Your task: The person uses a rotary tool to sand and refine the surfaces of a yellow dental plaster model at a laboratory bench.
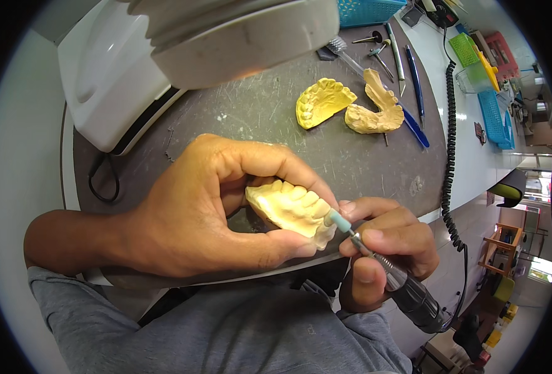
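Observation:
My left hand (182,212) is closed around a pale yellow dental cast (285,202) with a row of molded teeth, low in the middle of the view. My right hand (391,243) grips a black and silver rotary handpiece (413,299), whose light blue cylindrical tip (339,220) touches the cast's right end. Behind them on the dark grey work mat (213,118) lie a yellow dental cast (319,106) and a tan one (372,115), beside a blue-handled tool (416,129).
A white machine (111,87) and overhead housing (238,53) occupy the back left. Several slim tools (413,75) and a blue basket (363,9) are at the back. A coiled cord (450,156) runs along the right, near plastic trays (494,118).

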Demonstrator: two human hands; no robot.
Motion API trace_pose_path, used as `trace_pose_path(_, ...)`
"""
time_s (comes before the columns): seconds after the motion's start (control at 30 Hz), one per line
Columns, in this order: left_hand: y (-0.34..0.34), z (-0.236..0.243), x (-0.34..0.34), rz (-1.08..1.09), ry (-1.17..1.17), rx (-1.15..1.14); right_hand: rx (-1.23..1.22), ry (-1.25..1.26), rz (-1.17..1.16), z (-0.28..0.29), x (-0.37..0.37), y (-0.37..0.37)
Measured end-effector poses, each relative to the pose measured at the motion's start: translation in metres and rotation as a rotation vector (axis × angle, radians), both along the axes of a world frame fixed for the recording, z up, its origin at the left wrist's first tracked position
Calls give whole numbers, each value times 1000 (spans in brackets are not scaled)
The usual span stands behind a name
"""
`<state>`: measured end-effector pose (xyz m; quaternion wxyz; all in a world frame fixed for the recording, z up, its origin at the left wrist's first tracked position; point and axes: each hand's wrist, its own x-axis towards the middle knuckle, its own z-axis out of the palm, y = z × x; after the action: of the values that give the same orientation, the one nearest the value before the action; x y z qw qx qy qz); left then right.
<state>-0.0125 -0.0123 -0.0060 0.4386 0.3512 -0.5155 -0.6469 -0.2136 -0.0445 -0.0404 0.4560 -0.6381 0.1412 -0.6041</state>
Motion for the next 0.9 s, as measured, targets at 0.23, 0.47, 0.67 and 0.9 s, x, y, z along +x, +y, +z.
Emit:
trace_pose_path(0.23, 1, 3, 2, -15, 12, 27, 28, -2, 11, 2, -2, 0)
trace_pose_path(0.47, 1, 6, 1, -34, 78, 123, 37, 32, 16, 4, -5, 1)
trace_pose_path(0.67, 0, 2, 1, -29, 43, 5, 5, -7, -5, 0, -2, 1)
trace_pose_path(0.9, 0, -1, -1, -17, 23, -69, -35, -22, 6, -2, -5, 1)
